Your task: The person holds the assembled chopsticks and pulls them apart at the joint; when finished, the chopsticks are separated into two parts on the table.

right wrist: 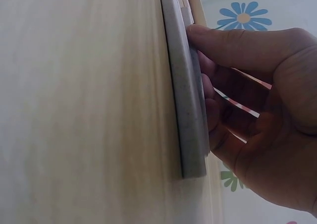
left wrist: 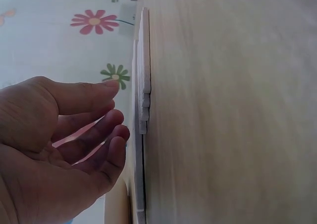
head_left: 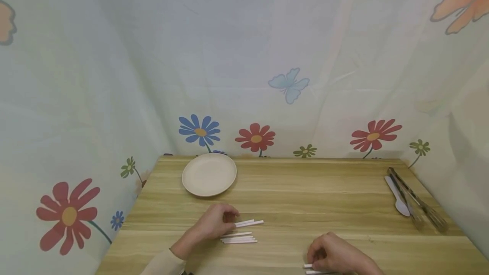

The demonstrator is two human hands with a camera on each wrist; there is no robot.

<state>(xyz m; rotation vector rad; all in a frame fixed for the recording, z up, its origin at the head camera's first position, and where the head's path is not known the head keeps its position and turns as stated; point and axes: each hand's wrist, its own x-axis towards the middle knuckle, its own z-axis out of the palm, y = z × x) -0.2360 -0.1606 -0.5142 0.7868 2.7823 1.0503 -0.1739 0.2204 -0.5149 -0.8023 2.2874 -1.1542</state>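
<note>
Hanging round the far side and both flanks: flowered cloth (head_left: 237,46). Wood-grain counter (head_left: 305,194) before it. Plate (head_left: 209,175) far left, tongs (head_left: 414,197) far right; probably set outward so the near middle is left for handwork. Left hand (head_left: 215,223): fingers loosely bent, nothing visible between them, at the left ends of two sticks (head_left: 250,223). Right hand (head_left: 332,251), near right: thumb and fingertips pinching a thin stick (right wrist: 198,80) low from the side, likely because it lies so flat. Spoon (head_left: 400,205) just left of tongs. Smallest: white sticks (head_left: 240,238) near centre, roughly parallel, perhaps for easy picking; another stick (head_left: 315,272) beside the right hand.
</note>
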